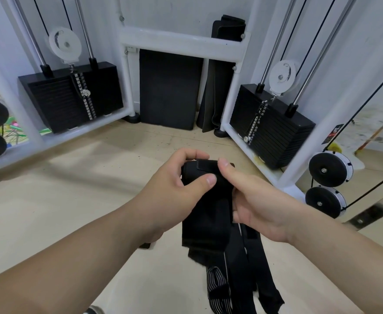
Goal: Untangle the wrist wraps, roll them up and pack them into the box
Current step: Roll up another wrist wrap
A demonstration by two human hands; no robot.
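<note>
**Wrist wraps: one roll on the go, nothing packed yet**

Closest to me, a bunch of loose wraps hangs down in a clump, black strips plus a striped wrap lying across each other. I'd call that lot not sorted yet. I can't tell if the ends touch the floor.

Just above them both hands are on one black wrist wrap, held in the air over the middle of the floor. The left hand has its fingers curled over the top and its thumb pressed on the front. The right hand grips the other side, thumb on the fastening tab, fingers behind the cloth. The top looks bunched into the start of a roll, with a long tail below, so I'd say early days: rolling underway, the rest left to do.

No box in view anywhere, so I'd have to find that.

Further back there's a white cable machine frame with a weight stack at the left wall and another stack at the right, pulley wheels and a black pad against the far wall. Nothing's blocking the hands, only the dangling clump itself.
</note>
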